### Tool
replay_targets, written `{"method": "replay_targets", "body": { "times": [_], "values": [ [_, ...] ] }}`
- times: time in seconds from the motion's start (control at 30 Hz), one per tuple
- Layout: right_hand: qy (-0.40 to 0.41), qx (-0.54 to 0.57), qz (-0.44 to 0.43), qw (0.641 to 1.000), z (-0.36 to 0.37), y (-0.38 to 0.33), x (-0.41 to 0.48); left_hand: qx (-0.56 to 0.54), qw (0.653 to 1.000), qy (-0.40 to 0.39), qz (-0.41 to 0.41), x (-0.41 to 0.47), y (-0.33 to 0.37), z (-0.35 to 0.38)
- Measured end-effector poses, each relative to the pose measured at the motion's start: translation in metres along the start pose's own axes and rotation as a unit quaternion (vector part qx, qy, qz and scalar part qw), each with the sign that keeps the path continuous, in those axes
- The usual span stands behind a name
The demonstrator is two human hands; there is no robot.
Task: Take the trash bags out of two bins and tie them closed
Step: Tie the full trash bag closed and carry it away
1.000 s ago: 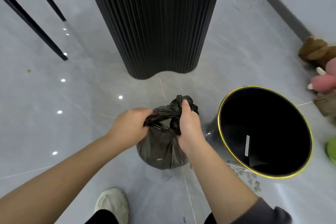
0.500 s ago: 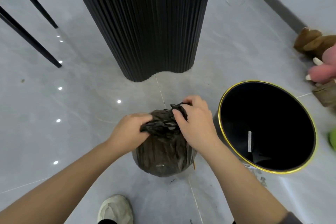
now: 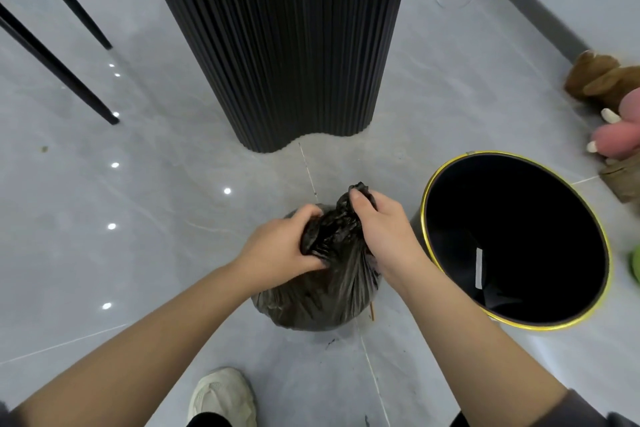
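Note:
A full black trash bag (image 3: 322, 295) sits on the grey floor in front of me, its top gathered into a bunch. My left hand (image 3: 280, 246) grips the left side of the bunched neck. My right hand (image 3: 381, 229) pinches the right side, with a twisted end of plastic sticking up above its fingers. To the right stands a black bin with a gold rim (image 3: 426, 204); it has no bag in it, and a white strip shows on its inner wall. Only this one bin is in view.
A tall black ribbed column (image 3: 277, 45) stands just beyond the bag. Black chair legs (image 3: 62, 73) are at the far left. Plush toys (image 3: 609, 107) lie by the wall at the right. My pale shoe (image 3: 221, 395) is below the bag.
Both hands have kept working the bag's neck. The right hand shifted from the upright knot down onto the bunch, then pulled a twisted end up and to the right. The bag settled lower.

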State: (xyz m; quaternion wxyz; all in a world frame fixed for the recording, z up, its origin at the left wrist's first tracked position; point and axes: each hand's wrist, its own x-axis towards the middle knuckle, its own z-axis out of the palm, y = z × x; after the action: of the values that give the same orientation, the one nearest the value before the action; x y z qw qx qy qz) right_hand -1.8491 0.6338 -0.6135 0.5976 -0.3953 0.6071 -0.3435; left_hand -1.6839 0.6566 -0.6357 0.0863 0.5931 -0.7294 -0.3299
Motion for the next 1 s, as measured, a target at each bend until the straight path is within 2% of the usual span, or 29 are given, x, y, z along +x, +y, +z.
{"method": "replay_targets", "body": {
  "times": [0.1,0.23,0.37,0.43,0.47,0.53,0.57,0.6,0.63,0.7,0.77,0.87,0.93,1.0],
  "values": [
    [0.007,0.019,0.003,1.000,-0.001,0.003,0.003,-0.144,0.985,0.093,-0.002,0.007,0.002,0.009],
    [0.025,-0.170,-0.072,0.982,-0.012,0.004,0.005,-0.364,0.913,0.125,-0.136,0.011,0.010,-0.003],
    [-0.079,-0.272,-0.074,0.956,-0.019,0.003,0.004,-0.427,0.849,0.165,-0.262,0.014,0.003,-0.006],
    [-0.140,-0.310,-0.052,0.939,-0.026,0.002,0.004,-0.411,0.841,0.205,-0.285,0.015,-0.003,-0.008],
    [-0.169,-0.352,-0.041,0.920,-0.030,0.001,0.004,-0.397,0.846,0.213,-0.284,0.015,-0.006,-0.010],
    [-0.197,-0.487,-0.042,0.850,-0.037,0.000,0.006,-0.379,0.863,0.205,-0.265,0.014,-0.010,-0.013],
    [-0.184,-0.549,-0.054,0.814,-0.039,0.001,0.007,-0.369,0.874,0.194,-0.250,0.013,-0.010,-0.014],
    [-0.158,-0.582,-0.071,0.795,-0.042,0.002,0.009,-0.357,0.886,0.184,-0.231,0.012,-0.012,-0.015],
    [-0.131,-0.584,-0.090,0.796,-0.043,0.003,0.011,-0.344,0.896,0.181,-0.214,0.011,-0.014,-0.016],
    [-0.105,-0.530,-0.113,0.834,-0.043,0.006,0.012,-0.324,0.907,0.191,-0.188,0.012,-0.021,-0.016],
    [-0.099,-0.472,-0.106,0.869,-0.041,0.007,0.011,-0.297,0.915,0.207,-0.176,0.012,-0.025,-0.018],
    [-0.103,-0.413,-0.092,0.900,-0.041,0.003,0.009,-0.305,0.911,0.225,-0.160,0.011,-0.026,-0.017],
    [-0.124,-0.422,-0.045,0.897,-0.047,-0.001,0.008,-0.334,0.896,0.244,-0.163,0.009,-0.025,-0.019],
    [-0.149,-0.508,-0.011,0.848,-0.054,-0.003,0.006,-0.350,0.880,0.272,-0.170,0.009,-0.026,-0.021]
  ]
}}
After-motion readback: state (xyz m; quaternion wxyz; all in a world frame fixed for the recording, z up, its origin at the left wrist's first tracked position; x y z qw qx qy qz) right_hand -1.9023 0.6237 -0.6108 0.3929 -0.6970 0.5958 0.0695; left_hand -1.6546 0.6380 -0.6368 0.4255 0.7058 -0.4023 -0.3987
